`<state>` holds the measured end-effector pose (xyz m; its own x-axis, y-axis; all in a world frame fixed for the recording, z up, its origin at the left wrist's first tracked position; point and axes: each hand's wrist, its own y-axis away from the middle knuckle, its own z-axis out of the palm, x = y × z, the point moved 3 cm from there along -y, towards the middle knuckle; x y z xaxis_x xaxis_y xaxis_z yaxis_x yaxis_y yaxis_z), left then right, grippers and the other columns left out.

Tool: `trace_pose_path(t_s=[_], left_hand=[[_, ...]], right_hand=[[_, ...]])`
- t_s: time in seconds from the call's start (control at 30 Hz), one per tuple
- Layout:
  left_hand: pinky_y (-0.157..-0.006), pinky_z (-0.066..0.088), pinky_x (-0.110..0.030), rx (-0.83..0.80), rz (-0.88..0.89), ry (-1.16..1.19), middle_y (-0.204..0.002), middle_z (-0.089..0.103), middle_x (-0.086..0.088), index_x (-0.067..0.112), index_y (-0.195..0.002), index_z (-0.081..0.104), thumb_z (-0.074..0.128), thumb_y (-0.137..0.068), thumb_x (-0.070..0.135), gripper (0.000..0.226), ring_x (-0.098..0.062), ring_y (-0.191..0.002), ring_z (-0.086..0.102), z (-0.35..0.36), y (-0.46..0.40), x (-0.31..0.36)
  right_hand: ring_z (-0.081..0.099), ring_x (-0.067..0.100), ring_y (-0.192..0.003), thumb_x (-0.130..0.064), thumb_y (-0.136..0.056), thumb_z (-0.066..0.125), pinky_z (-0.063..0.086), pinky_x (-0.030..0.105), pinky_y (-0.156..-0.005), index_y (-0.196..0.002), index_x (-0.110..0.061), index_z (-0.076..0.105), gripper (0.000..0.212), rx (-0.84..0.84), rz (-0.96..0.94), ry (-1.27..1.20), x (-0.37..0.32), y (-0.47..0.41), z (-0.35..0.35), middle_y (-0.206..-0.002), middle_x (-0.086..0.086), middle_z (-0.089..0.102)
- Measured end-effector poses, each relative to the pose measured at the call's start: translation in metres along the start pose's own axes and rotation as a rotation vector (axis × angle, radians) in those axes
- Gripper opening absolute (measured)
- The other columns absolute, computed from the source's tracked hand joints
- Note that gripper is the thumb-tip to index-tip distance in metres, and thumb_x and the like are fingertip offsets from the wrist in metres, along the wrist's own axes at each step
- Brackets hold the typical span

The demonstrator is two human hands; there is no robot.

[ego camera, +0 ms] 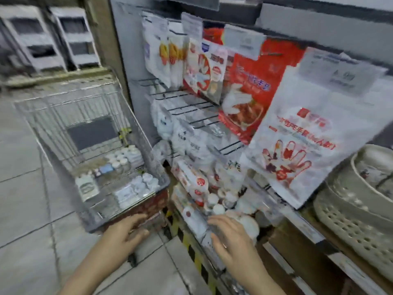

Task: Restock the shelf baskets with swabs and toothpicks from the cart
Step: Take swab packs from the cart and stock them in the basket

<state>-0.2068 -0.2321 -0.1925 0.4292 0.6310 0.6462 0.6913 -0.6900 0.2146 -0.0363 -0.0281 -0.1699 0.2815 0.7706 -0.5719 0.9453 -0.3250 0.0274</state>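
Observation:
The frame is motion-blurred. A wire shopping cart (63, 116) stands on the left, holding white round tubs (125, 157) and flat white packs (136, 188). Right of it, a low shelf basket (268, 211) is packed with round white and red-capped containers (212, 199). My left hand (125, 231) reaches toward the cart's near red-trimmed edge with loose fingers and nothing in it. My right hand (231, 235) hovers with spread fingers over the basket's front rim, beside a round white tub (248, 224). Whether it touches anything is unclear.
Packs of disposable gloves (302, 150) hang on hooks above the basket, over black wire racks (191, 107) holding white bags. Beige perforated plastic baskets (357, 205) are stacked at right. A yellow-black striped strip (191, 248) runs along the shelf base. Grey tiled floor lies left.

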Motion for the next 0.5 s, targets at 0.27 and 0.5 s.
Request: trace_pose_path(t_s=[0.27,0.5], left_hand=[[-0.090,0.045,-0.025,0.126,-0.331,0.149,-0.114,0.064,0.009,0.039,-0.110,0.051,0.063,-0.085,0.034,0.028,-0.008,-0.106,0.060,-0.060,0.054,-0.117],[-0.087,0.041,-0.022,0.189,-0.463,0.166,-0.113,0.060,0.013,0.024,-0.124,0.056,0.061,-0.090,0.023,0.035,-0.006,-0.106,0.057,-0.085,0.059,-0.179]], right_hand=[[0.046,0.001,-0.111,-0.031,-0.098,0.045,0.032,0.015,-0.088,-0.127,-0.028,0.051,0.030,-0.286,-0.058,-0.043,-0.075,-0.090,0.100,-0.111,-0.024,0.048],[0.050,0.003,-0.108,-0.028,-0.095,0.051,0.040,0.021,-0.092,-0.120,-0.026,0.057,0.026,-0.375,-0.121,-0.117,-0.119,-0.136,0.159,-0.110,-0.019,0.052]])
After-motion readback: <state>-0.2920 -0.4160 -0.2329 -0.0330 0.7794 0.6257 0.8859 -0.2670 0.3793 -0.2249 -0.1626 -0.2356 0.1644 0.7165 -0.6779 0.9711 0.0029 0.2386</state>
